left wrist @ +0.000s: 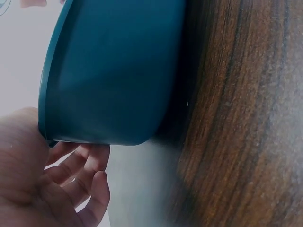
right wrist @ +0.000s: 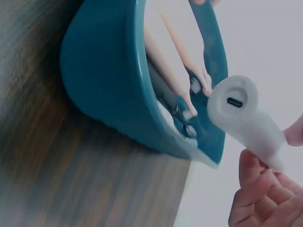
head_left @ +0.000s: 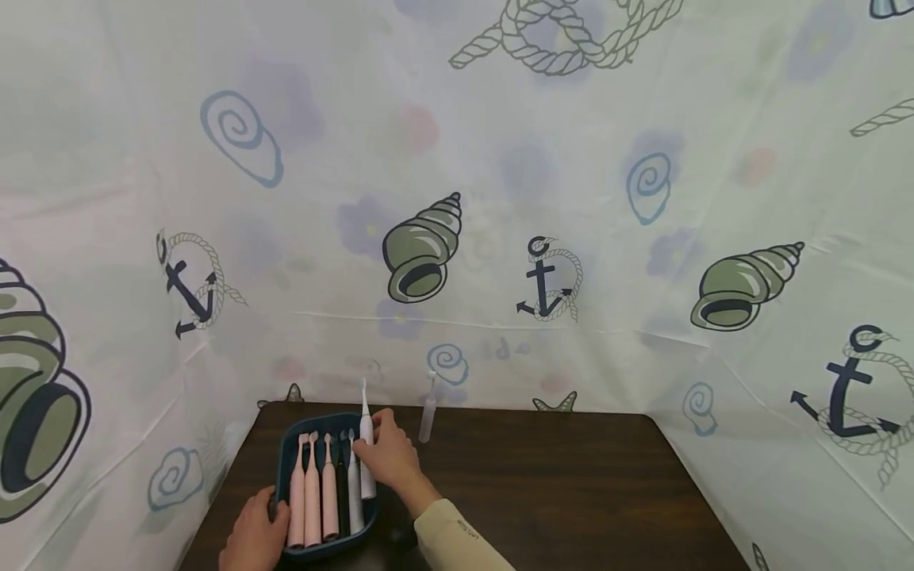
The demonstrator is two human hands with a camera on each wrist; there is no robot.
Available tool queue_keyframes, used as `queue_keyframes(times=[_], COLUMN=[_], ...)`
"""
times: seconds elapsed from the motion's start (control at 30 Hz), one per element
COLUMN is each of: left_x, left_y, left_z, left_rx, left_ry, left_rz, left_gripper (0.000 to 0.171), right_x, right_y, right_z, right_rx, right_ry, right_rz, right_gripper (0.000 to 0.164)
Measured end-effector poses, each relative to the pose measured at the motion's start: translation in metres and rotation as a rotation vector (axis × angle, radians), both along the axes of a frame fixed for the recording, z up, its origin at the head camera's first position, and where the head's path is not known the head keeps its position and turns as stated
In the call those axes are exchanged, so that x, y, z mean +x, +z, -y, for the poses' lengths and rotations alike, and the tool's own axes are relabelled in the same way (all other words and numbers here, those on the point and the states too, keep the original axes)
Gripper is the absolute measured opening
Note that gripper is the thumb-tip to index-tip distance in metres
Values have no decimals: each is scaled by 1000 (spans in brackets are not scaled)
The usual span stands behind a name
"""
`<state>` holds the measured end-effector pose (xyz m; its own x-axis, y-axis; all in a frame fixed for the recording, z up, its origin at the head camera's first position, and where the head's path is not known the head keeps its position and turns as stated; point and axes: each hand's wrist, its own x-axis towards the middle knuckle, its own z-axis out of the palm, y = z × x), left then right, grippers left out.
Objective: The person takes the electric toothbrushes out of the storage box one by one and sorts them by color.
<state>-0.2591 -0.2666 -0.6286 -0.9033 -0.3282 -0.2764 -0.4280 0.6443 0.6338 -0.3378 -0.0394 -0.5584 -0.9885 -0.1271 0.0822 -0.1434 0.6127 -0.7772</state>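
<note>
My right hand (head_left: 391, 454) pinches a white electric toothbrush (head_left: 367, 432) near the right side of a dark blue bin (head_left: 336, 547). The toothbrush stands nearly upright, head up; the right wrist view shows the charging port in its base (right wrist: 233, 100). Inside the bin lie several more electric toothbrushes side by side: pink ones (head_left: 312, 496) at the left, then a black one (head_left: 342, 500) and a whitish one (head_left: 355, 496). My left hand (head_left: 255, 533) holds the bin's left edge, its fingers bent against the outside wall in the left wrist view.
A dark brown wooden table (head_left: 557, 484) carries the bin at its left side. Near the back edge lies a slim, pale translucent object (head_left: 428, 416) with a narrow tip. White cloth (head_left: 493, 159) printed with shells and anchors hangs behind and around the table.
</note>
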Motion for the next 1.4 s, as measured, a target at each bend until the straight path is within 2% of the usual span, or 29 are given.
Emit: queue_keyframes(times=[0.2, 0.47, 0.83, 1.07, 1.23, 1.4], left_x=[-1, 0, 0, 2, 1, 0], left_y=[-2, -3, -2, -1, -2, -3], left_z=[1, -1, -1, -1, -1, 0], left_rx=[-6, -12, -24, -25, -25, -25], left_ry=[7, 10, 10, -10, -20, -9], left_rz=[-10, -1, -19, -1, 4, 4], left_gripper=[56, 55, 54, 53, 55, 54], right_x=[-5, -10, -19, -21, -25, -27], right_y=[3, -3, -8, -13, -13, -14], right_z=[-15, -29, -47, -61, -70, -74], right_rx=[-82, -188, -235, -245, -259, -279], right_ry=[-27, -6, -63, -77, -107, -105], right_rz=[-26, -51, -125, -118, -148, -178], right_gripper=[43, 44, 46, 41, 39, 35])
